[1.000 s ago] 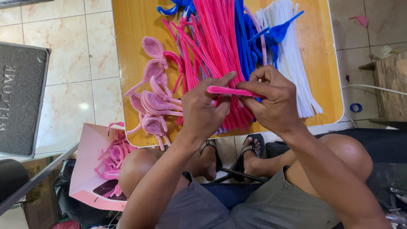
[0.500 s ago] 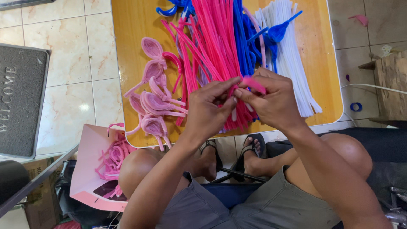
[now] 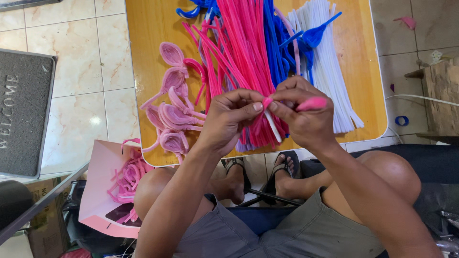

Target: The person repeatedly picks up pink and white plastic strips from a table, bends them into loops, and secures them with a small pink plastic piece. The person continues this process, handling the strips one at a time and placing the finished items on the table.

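Head view shows a yellow wooden table carrying piles of hot-pink stems, white stems and pale pink looped pieces. Above its near edge, the left hand and right hand meet, both pinching a pink fuzzy stem with a white stick.

Above the wooden table, the right hand covers most of a pink pipe cleaner. The heap of hot-pink stems runs off the top edge; the table's near rim vanishes behind both forearms.
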